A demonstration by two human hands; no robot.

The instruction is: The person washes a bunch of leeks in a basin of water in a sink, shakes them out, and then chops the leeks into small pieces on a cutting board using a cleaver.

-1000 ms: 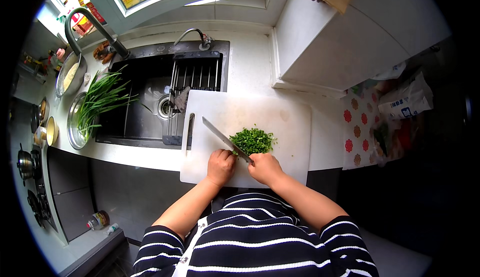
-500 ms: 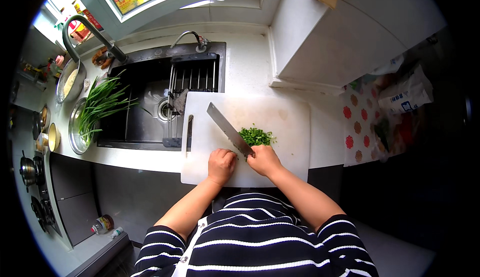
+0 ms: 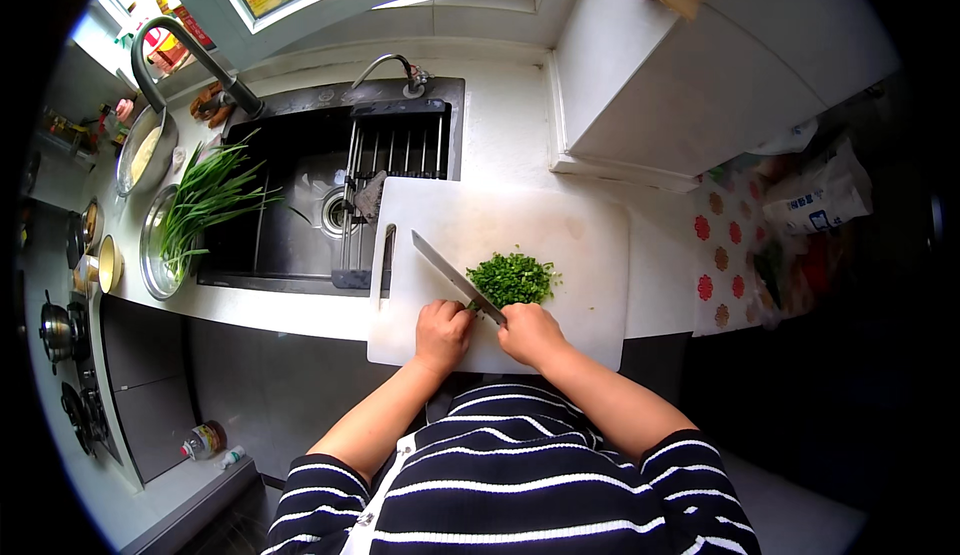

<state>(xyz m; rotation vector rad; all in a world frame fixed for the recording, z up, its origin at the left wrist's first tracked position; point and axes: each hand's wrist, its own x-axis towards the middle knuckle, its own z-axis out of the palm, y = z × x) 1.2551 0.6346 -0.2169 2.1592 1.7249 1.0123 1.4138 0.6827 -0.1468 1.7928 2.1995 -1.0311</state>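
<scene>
My right hand is wrapped round the handle of a kitchen knife, its blade slanting up to the left over the white cutting board. Beside the blade my left hand lies with curled fingers on the board. A bit of green shows at its fingertips, apparently the end of some garlic chives, mostly hidden by the hand. Just beyond the knife is a pile of finely chopped garlic chives. Long uncut garlic chives hang over the edge of a bowl left of the sink.
The dark sink with a metal drying rack adjoins the board's left side. A grey faucet arches at the back left. A wall block juts out at the back right. Patterned cloth and plastic bags lie to the right.
The knife blade has turned, showing less of its broad face, and its handle end sits slightly lower. More of the chopped pile is exposed. The whole view has shifted a little.
</scene>
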